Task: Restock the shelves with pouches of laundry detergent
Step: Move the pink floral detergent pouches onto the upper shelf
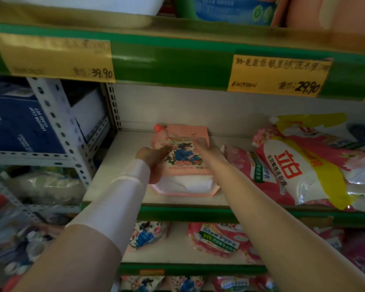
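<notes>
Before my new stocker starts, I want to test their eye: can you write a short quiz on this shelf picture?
1. True or false: the pink pouch stands upright on the shelf.
2. Which touches the pouch? A: left hand only. B: right hand only. C: both.
3. Fill in: the right-hand yellow price tag reads ___.

Key: 1 false, it lies flat; 2 C; 3 29.90.
</notes>
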A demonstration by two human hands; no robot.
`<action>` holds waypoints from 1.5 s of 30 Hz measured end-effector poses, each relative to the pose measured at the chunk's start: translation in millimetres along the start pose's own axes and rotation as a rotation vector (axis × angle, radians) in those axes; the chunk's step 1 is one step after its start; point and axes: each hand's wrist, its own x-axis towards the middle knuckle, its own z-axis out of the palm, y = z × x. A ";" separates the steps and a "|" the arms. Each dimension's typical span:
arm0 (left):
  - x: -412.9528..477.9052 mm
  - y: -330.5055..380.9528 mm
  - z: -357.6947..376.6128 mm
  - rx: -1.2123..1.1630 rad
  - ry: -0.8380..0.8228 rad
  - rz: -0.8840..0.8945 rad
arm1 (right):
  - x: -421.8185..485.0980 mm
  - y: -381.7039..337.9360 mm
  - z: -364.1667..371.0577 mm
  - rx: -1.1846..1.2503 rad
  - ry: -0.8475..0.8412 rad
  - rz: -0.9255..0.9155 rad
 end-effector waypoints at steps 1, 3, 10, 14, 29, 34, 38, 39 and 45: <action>1.0 0.9 -0.1 -0.031 -0.046 -0.020 | 1.4 0.3 0.9 0.001 -0.008 0.005; 15.3 -6.0 -0.3 -0.055 -0.107 -0.021 | 3.3 0.2 1.9 0.014 -0.022 0.017; -1.4 -5.4 -0.8 -0.193 -0.292 0.226 | 12.3 4.6 -0.9 0.070 -0.002 0.019; -2.6 -10.0 -10.5 -0.319 -0.310 0.299 | 12.7 5.4 -4.4 0.069 0.006 0.022; 2.1 -0.9 -28.9 -0.447 -0.225 0.550 | 43.4 9.8 10.6 0.492 -0.036 -0.236; 2.5 -2.1 -28.4 -0.426 -0.242 0.664 | 48.7 14.9 11.9 0.499 -0.053 -0.348; 0.3 -4.1 -27.7 -0.393 -0.277 0.679 | 46.4 17.2 14.1 0.480 -0.041 -0.410; 0.2 -4.4 -26.9 -0.369 -0.278 0.684 | 45.8 16.9 14.5 0.476 -0.017 -0.419; -2.7 -5.3 -21.2 -0.325 -0.227 0.785 | 36.7 18.1 17.5 0.520 0.132 -0.474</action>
